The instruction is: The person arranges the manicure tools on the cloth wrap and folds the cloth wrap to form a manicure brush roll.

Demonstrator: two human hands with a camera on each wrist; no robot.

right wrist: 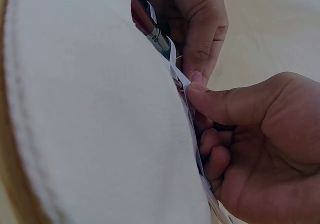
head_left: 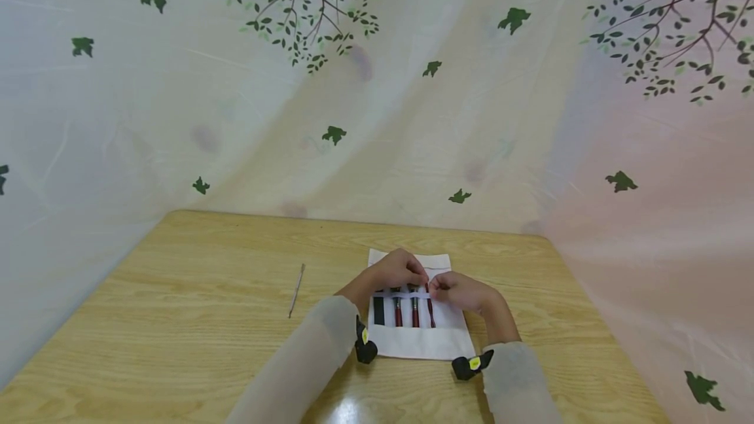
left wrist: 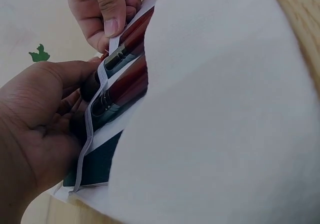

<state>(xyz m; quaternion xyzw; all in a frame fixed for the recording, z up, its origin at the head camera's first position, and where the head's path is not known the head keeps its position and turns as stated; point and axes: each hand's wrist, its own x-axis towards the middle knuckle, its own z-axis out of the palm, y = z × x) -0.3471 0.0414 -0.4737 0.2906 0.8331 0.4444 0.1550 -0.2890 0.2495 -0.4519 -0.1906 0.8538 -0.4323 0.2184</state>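
Note:
A white cloth roll [head_left: 421,344] lies flat on the table, with a pale elastic band [left wrist: 89,119] across it. Under the band sit two brushes with red handles [head_left: 415,315], a dark green flat piece [head_left: 379,311] and a thin red tool [head_left: 430,313]. My left hand [head_left: 397,270] reaches over the brushes and pinches the thin tool's upper end, its fingertips partly hidden. From the right, my right hand [head_left: 462,292] pinches the elastic band between thumb and fingers, close beside the left fingertips. The right wrist view shows the right thumb [right wrist: 225,104] on the band.
A slim metal tool [head_left: 296,291] lies on the wooden table [head_left: 194,319], left of the roll. Behind the table hangs a pale curtain [head_left: 265,149] with printed leaves and branches. Each sleeve carries a black wrist camera [head_left: 471,365].

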